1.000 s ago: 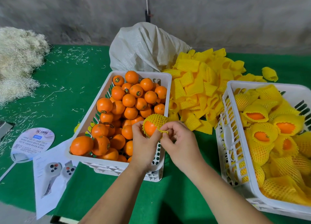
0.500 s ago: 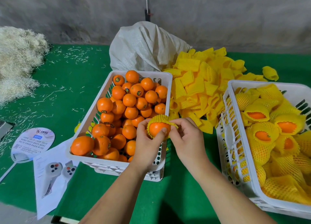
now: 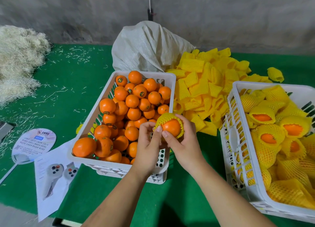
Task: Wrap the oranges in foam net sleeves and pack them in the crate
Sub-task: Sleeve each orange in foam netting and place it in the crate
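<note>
Fingers of both hands are curled round one orange (image 3: 171,128) that is partly inside a yellow foam net sleeve (image 3: 166,118): the left hand (image 3: 148,147) pinches the sleeve's near edge between thumb and fingertips (image 3: 159,129), and the right hand (image 3: 185,142) cups the fruit from the other side, its thumb lying against the bare orange skin. The netting covers the far half of the fruit and its sides, while the face turned toward the fingers is uncovered, so I judge this orange to be mid-wrap, with the sleeve yet to be drawn over the rest. Just beyond and left of the left fingers sits the white supply crate (image 3: 172,76), heaped with unwrapped oranges (image 3: 132,101), many with small stickers; that heap suggests most of the work remains. Beyond the right fingers, and close to them, lies a loose pile of empty foam sleeves (image 3: 199,87) spilling from a white woven sack (image 3: 148,46), so wrapping material looks plentiful. Well to the right of the right hand stands the packing crate (image 3: 238,87), already holding a fair layer of wrapped oranges (image 3: 267,138), though how deep that layer goes cannot be told. What is left for the held fruit, by my reading, is to finish the sleeve and carry it across to that right-hand crate, then repeat for the heap.
</note>
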A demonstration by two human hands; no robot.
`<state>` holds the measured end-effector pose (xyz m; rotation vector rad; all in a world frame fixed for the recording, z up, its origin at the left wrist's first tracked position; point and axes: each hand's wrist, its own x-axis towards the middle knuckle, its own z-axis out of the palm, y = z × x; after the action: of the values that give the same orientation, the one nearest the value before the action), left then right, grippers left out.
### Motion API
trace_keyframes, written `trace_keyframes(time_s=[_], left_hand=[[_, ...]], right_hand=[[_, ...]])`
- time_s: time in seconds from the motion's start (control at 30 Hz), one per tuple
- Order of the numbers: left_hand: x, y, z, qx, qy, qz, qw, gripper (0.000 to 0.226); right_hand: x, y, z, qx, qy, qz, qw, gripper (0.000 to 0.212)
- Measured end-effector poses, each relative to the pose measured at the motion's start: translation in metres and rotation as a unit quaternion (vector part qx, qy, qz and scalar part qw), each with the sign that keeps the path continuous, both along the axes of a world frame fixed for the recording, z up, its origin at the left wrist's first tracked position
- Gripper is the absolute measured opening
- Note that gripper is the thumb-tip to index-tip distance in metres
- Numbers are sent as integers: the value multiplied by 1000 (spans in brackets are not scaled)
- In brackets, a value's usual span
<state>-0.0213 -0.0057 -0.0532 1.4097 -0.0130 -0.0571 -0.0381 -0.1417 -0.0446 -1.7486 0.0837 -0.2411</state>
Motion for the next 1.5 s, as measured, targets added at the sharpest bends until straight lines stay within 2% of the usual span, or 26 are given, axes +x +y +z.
trace_keyframes(time_s=[0.1, 0.13, 0.2, 0.3, 0.4, 0.53, 0.67, 0.7, 0.83, 0.9, 0.97, 1.07, 1.17, 1.2, 1.3, 1.37, 1.43, 1.5], left_hand=[[-5, -4, -2, 142, -114, 91, 979, 4], [-8, -5, -2, 190, -147, 110, 965, 8], [-12, -8, -3, 226, -187, 123, 948, 8], [-15, -9, -6, 242, -215, 107, 940, 7], [-12, -9, -6, 243, -232, 68, 939, 9], [-9, -11, -3, 208, -197, -5, 958, 20], [-9, -13, 1, 174, -149, -30, 973, 20], [-9, -11, 1, 173, -159, -31, 972, 20], [-19, -10, -2, 229, -267, -114, 929, 32], [-21, -10, -2, 248, -269, -145, 919, 38], [-20, -7, -2, 235, -239, -160, 928, 42], [-18, -5, -5, 202, -199, -178, 942, 48], [-17, -10, -7, 253, -176, -144, 940, 39], [-17, -11, -8, 273, -178, -128, 937, 35], [-17, -12, -10, 305, -181, -108, 929, 29], [-17, -12, -10, 316, -178, -97, 927, 26], [-15, -12, -9, 317, -168, -79, 930, 26], [-11, -12, -8, 308, -149, -53, 938, 25]], right_hand=[[1, -5, -2, -29, -4, -41, 999, 66], [1, -4, -4, -39, -13, -61, 997, 68], [0, 0, -9, -57, -40, -96, 993, 70], [-1, 6, -12, -77, -58, -130, 987, 72], [-1, 7, -7, -23, -27, -132, 991, 75], [-7, 2, -4, -4, -27, -117, 993, 69], [-8, -1, 8, 141, 18, -77, 987, 46], [-7, -1, 10, 168, 23, -87, 982, 46], [-1, -3, 14, 175, 10, -126, 976, 84], [3, -9, 16, 216, 68, -87, 970, 107], [7, -23, 15, 256, 126, -27, 958, 117], [16, -52, 17, 280, 157, -10, 947, 104], [38, -94, 27, 354, 191, -96, 911, 66], [47, -112, 31, 379, 198, -136, 894, 59], [73, -165, 46, 427, 123, -241, 863, 61], [86, -189, 52, 400, 77, -290, 866, 79], [93, -195, 48, 256, 106, -322, 905, 90], [96, -188, 36, 81, 133, -327, 932, 87]])
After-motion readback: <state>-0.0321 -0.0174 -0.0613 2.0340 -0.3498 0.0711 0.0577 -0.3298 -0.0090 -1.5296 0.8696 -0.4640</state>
